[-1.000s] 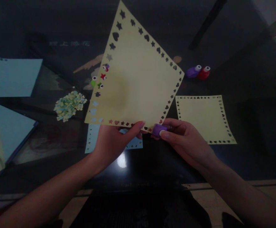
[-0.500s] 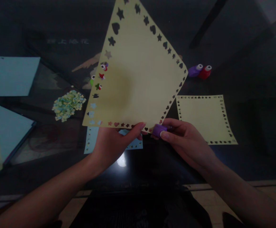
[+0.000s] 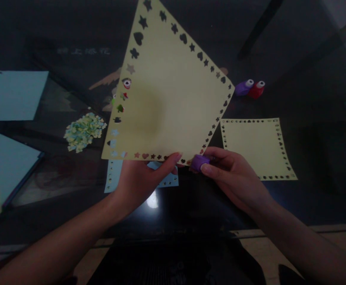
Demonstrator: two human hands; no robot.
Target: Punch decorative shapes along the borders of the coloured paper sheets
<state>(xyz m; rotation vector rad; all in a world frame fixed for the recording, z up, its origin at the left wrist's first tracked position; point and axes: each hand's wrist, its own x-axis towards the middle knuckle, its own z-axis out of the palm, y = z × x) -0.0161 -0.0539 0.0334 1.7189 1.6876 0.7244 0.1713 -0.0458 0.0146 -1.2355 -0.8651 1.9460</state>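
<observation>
A sheet of yellow paper (image 3: 173, 99) is held up over the table, its edges lined with punched stars, hearts and other small shapes. My left hand (image 3: 146, 174) pinches its lower edge, thumb on top and fingers underneath. My right hand (image 3: 232, 170) grips a small purple craft punch (image 3: 200, 163), which sits at the sheet's lower right corner. The fingers under the paper are partly hidden. Below the raised sheet lies a blue sheet (image 3: 113, 174) with punched edges, mostly covered by my left hand and the yellow paper.
Another punched yellow sheet (image 3: 253, 150) lies to the right. Behind it are a purple punch (image 3: 243, 88) and a red punch (image 3: 256, 91). Left are a heap of paper cutouts (image 3: 85, 132), a blue sheet (image 3: 14, 95) and stacked blue paper (image 3: 9, 162). The dark table (image 3: 184, 209) is glossy.
The yellow sheet's upper part has tilted slightly to the left. Both hands keep nearly the same place and hold, with the purple punch still at the corner.
</observation>
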